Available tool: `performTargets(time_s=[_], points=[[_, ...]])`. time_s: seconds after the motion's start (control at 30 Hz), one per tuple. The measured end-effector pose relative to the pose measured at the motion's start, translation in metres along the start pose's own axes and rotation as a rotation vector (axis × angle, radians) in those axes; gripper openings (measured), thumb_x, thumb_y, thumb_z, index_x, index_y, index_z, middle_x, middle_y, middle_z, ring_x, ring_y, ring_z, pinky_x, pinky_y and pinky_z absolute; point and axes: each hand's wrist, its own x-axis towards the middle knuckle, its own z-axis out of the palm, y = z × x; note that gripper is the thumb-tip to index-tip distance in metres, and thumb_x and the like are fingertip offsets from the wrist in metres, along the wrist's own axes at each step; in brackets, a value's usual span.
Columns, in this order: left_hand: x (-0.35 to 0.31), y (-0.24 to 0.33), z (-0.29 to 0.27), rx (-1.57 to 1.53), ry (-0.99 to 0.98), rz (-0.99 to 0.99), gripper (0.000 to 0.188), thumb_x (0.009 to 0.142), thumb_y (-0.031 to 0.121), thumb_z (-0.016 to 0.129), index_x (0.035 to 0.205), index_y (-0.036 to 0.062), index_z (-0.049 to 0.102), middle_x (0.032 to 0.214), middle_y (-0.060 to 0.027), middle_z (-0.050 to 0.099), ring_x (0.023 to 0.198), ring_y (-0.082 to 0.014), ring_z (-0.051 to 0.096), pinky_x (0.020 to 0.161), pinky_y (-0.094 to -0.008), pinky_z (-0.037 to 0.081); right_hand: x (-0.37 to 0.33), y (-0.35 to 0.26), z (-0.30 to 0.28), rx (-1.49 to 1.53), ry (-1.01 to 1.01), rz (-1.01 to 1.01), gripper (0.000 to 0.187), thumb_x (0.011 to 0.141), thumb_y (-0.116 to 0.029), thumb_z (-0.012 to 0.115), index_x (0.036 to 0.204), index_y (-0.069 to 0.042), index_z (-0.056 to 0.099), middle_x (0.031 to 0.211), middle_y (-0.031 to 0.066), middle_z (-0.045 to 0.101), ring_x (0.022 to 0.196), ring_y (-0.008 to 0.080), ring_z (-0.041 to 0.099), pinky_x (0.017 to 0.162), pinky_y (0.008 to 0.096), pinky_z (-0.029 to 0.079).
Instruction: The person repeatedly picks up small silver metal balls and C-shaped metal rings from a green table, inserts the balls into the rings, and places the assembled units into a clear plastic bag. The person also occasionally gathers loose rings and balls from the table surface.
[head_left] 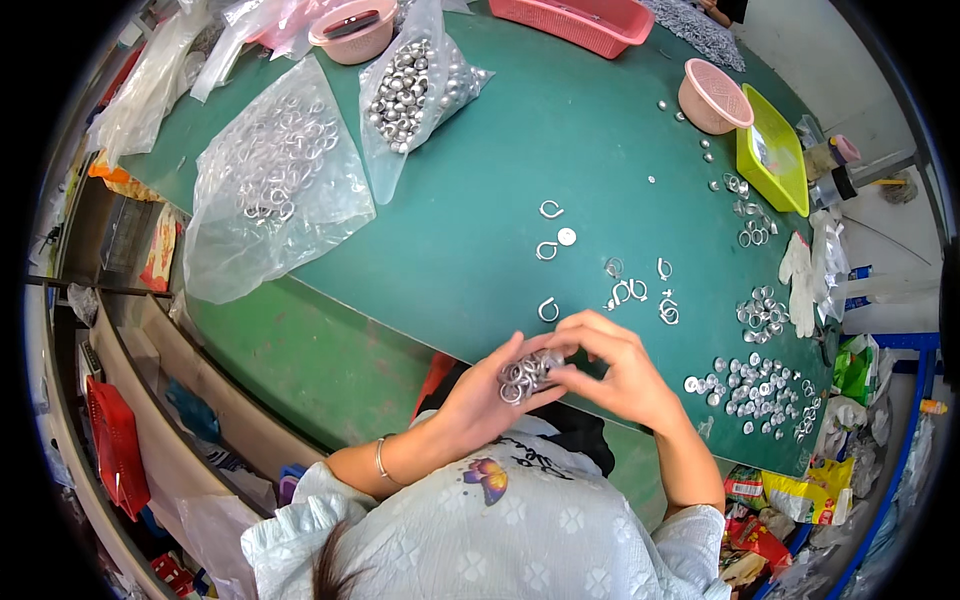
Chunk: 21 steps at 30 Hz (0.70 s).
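In my cupped left hand (474, 402) sits a small heap of silvery metal rings (526, 376), held just off the table's near edge. The thumb and fingertips of my right hand (628, 378) close in on the right side of this heap; exactly what they pinch is partly hidden. Just beyond my hands, a single open ring (548, 309) lies on the green table (450, 255). Farther off are two more open rings, one beside a round white disc (567, 236). To the right of them lies a loose cluster of rings (627, 292).
Round metal pieces (760, 395) and ring piles (762, 314) spread along the right side, near a white glove (798, 284). Clear bags of rings (285, 165) and metal balls (402, 95) lie at far left. Pink baskets (712, 98) and a lime tray (775, 150) stand toward the far edge.
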Motion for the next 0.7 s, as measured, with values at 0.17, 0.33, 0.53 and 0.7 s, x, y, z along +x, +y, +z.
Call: performTargets(time_s=[0.17,0.33,0.53,0.7], points=[[0.003,-0.002,-0.014,-0.036,0.07,0.005,0.032,0.094,0.024,0.047,0.117,0.0013,0.051,0.103,-0.009,0.06,0.096,-0.0199,0.06,0.078,-0.0308,0.051,0.013,0.021,0.003,-0.408,0.087,-0.028,0.029,0.076,-0.005,0.064,0.104,-0.001,0.056,0.102,0.0115,0.053,0.094,0.028,0.052,0.075,0.0359,0.046],[0.004,-0.002,-0.027,-0.142,0.056,0.068,0.027,0.093,0.02,0.05,0.11,-0.0001,0.053,0.098,-0.0112,0.06,0.092,-0.0198,0.061,0.074,-0.0291,0.053,0.014,0.049,0.014,-0.388,0.158,-0.049,0.02,0.077,-0.003,0.064,0.095,0.001,0.056,0.093,0.0118,0.053,0.087,0.0294,0.054,0.07,0.0368,0.046],[0.021,0.009,0.002,-0.127,0.175,0.189,0.025,0.092,0.018,0.051,0.107,-0.0022,0.053,0.099,-0.0124,0.06,0.094,-0.0209,0.06,0.085,-0.0322,0.052,0.019,0.03,0.006,-0.141,0.243,0.045,0.011,0.077,0.001,0.063,0.086,0.001,0.058,0.085,0.0121,0.056,0.077,0.0275,0.056,0.067,0.0333,0.047],[0.033,0.014,0.001,-0.176,0.119,0.229,0.026,0.091,0.018,0.053,0.107,-0.0028,0.052,0.097,-0.0118,0.059,0.093,-0.021,0.059,0.087,-0.0337,0.051,0.032,0.021,0.005,-0.152,0.21,-0.155,0.013,0.075,0.0,0.063,0.087,0.001,0.06,0.086,0.0119,0.059,0.078,0.0275,0.056,0.069,0.0353,0.046]])
